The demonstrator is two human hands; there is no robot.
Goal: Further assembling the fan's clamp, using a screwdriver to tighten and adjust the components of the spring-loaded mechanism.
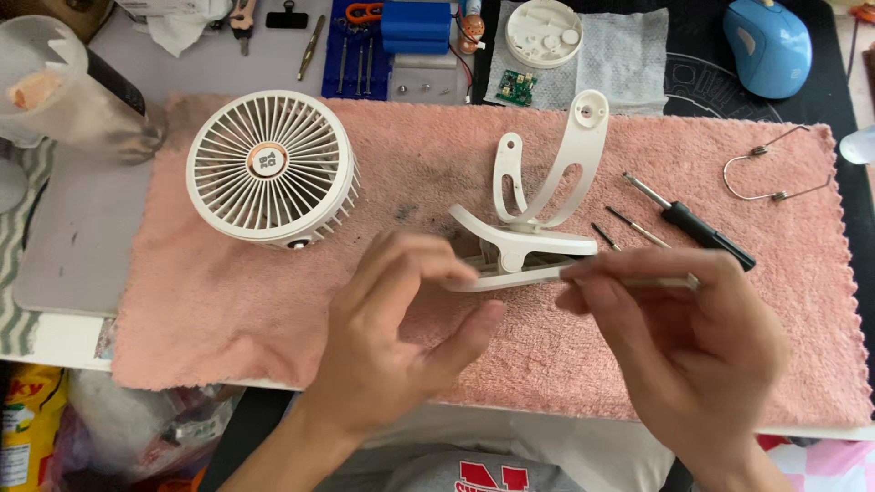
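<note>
While we are looking down at the pink towel (228,328), we are seeing both hands working at the white clip stand (533,232), which is lying near the middle of the towel, a little toward its front edge. Our left hand (401,333) is curling loosely, fingers half bent, touching the near end of the lower clip arm; it is not closing fully on anything we can tell. Our right hand (679,342) is pinching a thin metal tool (629,281) between thumb and fingers, with the tip pointing at the clip's end. We are judging that the step in hand is working on the clip joint with this thin tool. The next move is asking for a steady left hand and a careful aim of the tip. The white fan head (271,169) is resting toward the towel's back left corner, and a black-handled screwdriver (693,223) is lying just beyond the right hand, near some loose bits (624,226).
</note>
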